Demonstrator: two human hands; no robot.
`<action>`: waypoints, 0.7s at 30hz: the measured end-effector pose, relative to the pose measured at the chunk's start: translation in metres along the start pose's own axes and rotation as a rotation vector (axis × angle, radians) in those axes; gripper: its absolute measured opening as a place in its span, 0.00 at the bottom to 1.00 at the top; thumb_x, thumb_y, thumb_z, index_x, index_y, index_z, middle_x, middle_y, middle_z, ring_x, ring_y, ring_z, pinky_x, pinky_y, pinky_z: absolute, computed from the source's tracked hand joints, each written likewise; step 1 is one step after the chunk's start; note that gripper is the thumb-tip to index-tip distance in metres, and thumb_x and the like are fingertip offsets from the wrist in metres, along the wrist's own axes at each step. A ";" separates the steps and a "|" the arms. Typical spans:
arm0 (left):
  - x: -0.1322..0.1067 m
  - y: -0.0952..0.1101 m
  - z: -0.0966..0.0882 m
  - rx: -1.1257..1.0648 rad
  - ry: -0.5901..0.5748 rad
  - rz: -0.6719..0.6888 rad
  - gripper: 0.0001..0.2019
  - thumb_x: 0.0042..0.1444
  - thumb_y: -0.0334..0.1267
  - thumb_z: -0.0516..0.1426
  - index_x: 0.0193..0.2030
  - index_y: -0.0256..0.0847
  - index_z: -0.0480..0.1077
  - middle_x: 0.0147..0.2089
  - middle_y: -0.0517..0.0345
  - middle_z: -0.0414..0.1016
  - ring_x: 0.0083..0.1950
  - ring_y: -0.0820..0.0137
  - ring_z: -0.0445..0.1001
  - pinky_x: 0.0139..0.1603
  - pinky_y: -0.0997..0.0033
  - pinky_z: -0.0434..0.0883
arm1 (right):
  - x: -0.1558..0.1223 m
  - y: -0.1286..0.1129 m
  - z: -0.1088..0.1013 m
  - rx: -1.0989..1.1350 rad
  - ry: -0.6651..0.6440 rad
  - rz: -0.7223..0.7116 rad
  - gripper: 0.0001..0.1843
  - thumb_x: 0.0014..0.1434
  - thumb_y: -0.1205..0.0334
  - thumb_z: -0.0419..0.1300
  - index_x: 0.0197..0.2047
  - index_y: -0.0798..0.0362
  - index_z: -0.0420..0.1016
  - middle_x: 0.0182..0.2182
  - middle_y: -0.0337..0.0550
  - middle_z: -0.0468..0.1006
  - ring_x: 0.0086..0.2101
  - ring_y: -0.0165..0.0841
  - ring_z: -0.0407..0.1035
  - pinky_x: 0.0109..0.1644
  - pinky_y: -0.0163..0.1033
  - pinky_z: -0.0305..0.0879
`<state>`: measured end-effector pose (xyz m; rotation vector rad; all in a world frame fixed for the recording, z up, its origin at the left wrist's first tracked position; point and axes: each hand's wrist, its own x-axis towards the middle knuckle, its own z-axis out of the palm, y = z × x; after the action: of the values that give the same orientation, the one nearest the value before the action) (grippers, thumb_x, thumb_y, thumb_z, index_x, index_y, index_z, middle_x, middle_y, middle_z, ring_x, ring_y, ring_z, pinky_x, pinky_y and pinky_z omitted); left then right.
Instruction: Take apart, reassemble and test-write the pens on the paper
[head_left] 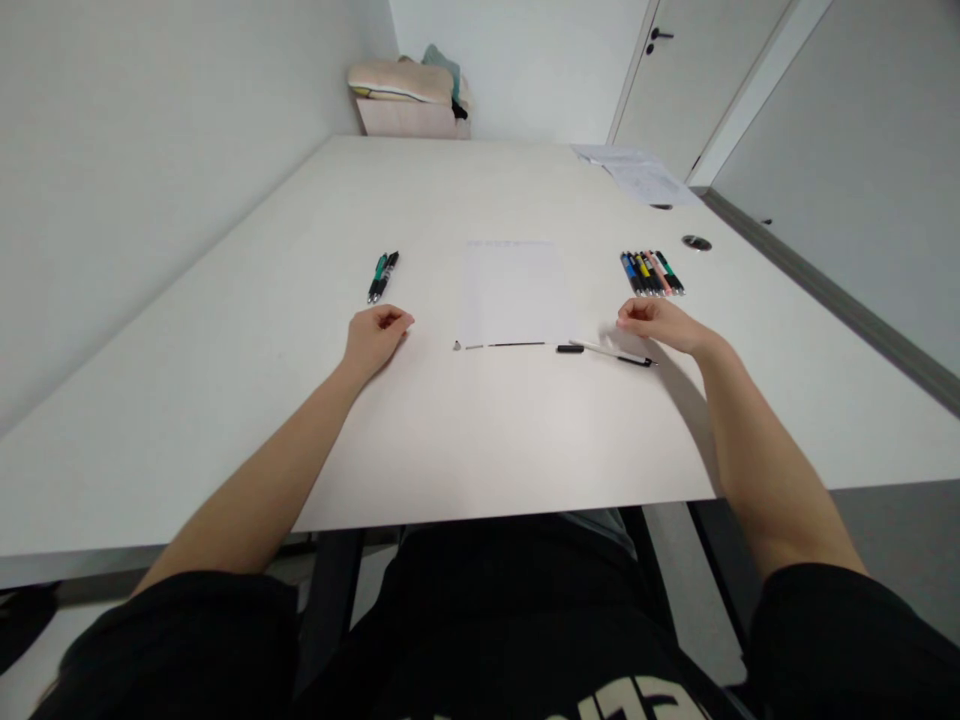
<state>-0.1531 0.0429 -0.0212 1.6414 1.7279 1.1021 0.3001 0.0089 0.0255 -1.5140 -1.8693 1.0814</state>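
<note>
My left hand [375, 338] rests on the white table with its fingers curled together and nothing visible in them. Just beyond it lie a green pen [377, 276] and a black pen [387, 277], side by side. My right hand [661, 322] is curled in a loose pinch, also with nothing visible in it, above a white pen barrel [606, 351]. Left of the barrel lie a black pen grip [570, 349], a thin dark ink refill [517, 344], a small spring [475, 347] and a tiny metallic tip [457, 345], in a row.
A white paper sheet [514, 290] lies mid-table, behind the row of parts. Several coloured pens [651, 273] are lined up beyond my right hand. Loose papers [637, 175] and a round cable hole [697, 243] are at the far right. Folded cushions [405, 82] sit past the far edge.
</note>
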 end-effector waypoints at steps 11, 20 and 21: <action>-0.035 0.075 0.017 0.217 -0.112 0.342 0.12 0.52 0.42 0.53 0.31 0.37 0.73 0.26 0.59 0.72 0.27 0.73 0.65 0.32 0.72 0.63 | -0.001 -0.012 0.010 -0.431 -0.206 0.101 0.20 0.43 0.43 0.63 0.32 0.50 0.73 0.28 0.41 0.76 0.28 0.32 0.67 0.32 0.37 0.60; -0.057 0.140 0.106 0.493 -0.543 0.621 0.13 0.57 0.41 0.51 0.42 0.41 0.74 0.40 0.54 0.74 0.40 0.67 0.72 0.37 0.70 0.67 | -0.004 -0.016 0.008 -0.382 -0.056 0.023 0.19 0.47 0.45 0.61 0.32 0.52 0.70 0.26 0.41 0.76 0.27 0.32 0.68 0.32 0.37 0.61; -0.058 0.142 0.113 0.515 -0.551 0.631 0.14 0.58 0.41 0.51 0.45 0.42 0.73 0.43 0.54 0.73 0.42 0.67 0.72 0.39 0.70 0.67 | -0.003 -0.015 0.009 -0.377 -0.041 0.001 0.19 0.47 0.44 0.61 0.32 0.52 0.70 0.26 0.41 0.76 0.27 0.32 0.68 0.31 0.37 0.61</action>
<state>0.0273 0.0014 0.0256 2.6170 1.1996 0.3443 0.2855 0.0023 0.0335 -1.7028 -2.1932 0.7935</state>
